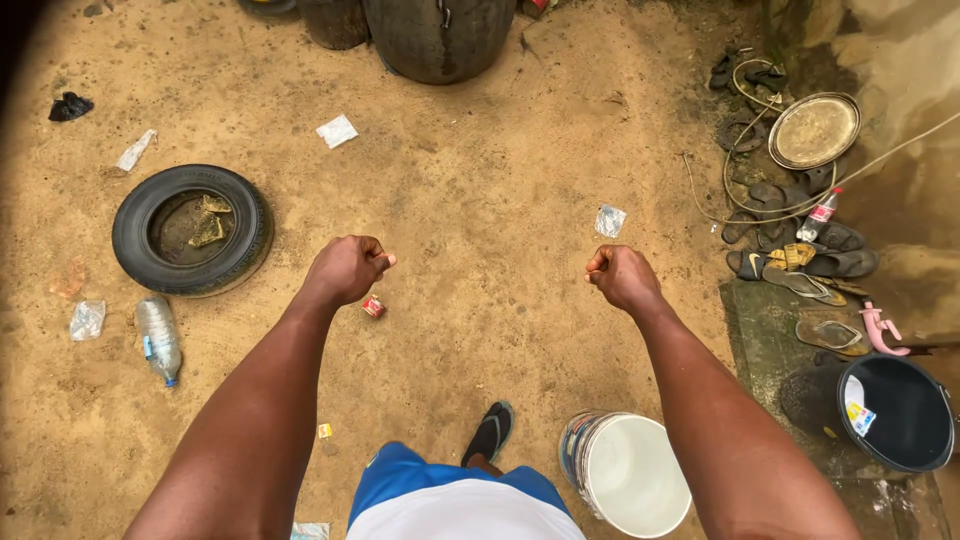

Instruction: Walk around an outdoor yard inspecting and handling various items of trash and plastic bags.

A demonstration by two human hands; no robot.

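Observation:
I stand on sandy ground with both arms stretched out in front of me. My left hand (348, 268) is a closed fist with nothing visible in it, above a small red scrap (373, 306) on the sand. My right hand (620, 277) is also a closed fist, just below a small clear plastic wrapper (609, 220). The two fists are apart at about the same height. My foot in a dark sandal (489, 432) shows below, next to a white bucket (628, 476).
A black tyre (192, 228) lies at the left, with a plastic bottle (158, 338) beside it. Large tyres (440, 35) stand at the top. Sandals (800, 262), a round metal tray (814, 130) and a black bucket (898, 412) crowd the right side.

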